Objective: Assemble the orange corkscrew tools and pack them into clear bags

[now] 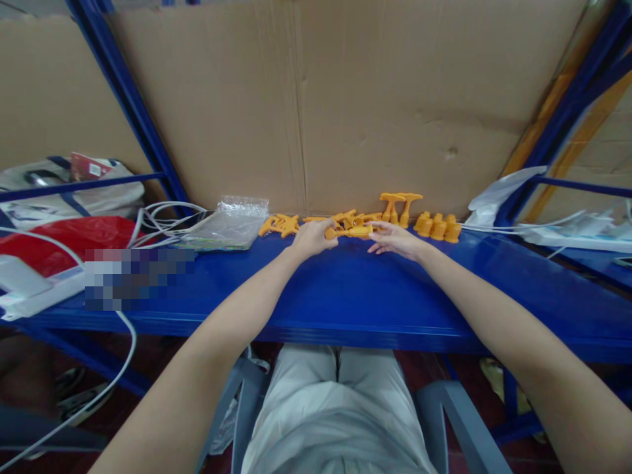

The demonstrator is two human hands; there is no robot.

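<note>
Near the far edge of the blue metal table (355, 293), a slender yellow-orange plastic piece (360, 232) lies side to side between the hands. The left hand (311, 238) grips its left end; the right hand (399, 241) meets its right end, pinching or not, I cannot tell.

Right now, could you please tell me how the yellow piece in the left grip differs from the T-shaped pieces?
The held piece lies roughly level, whereas the T-shaped pieces stand upright. The held piece is in the left grip; the T-shaped pieces stand on the blue table, out of that grip. Both are yellow-orange.
</note>
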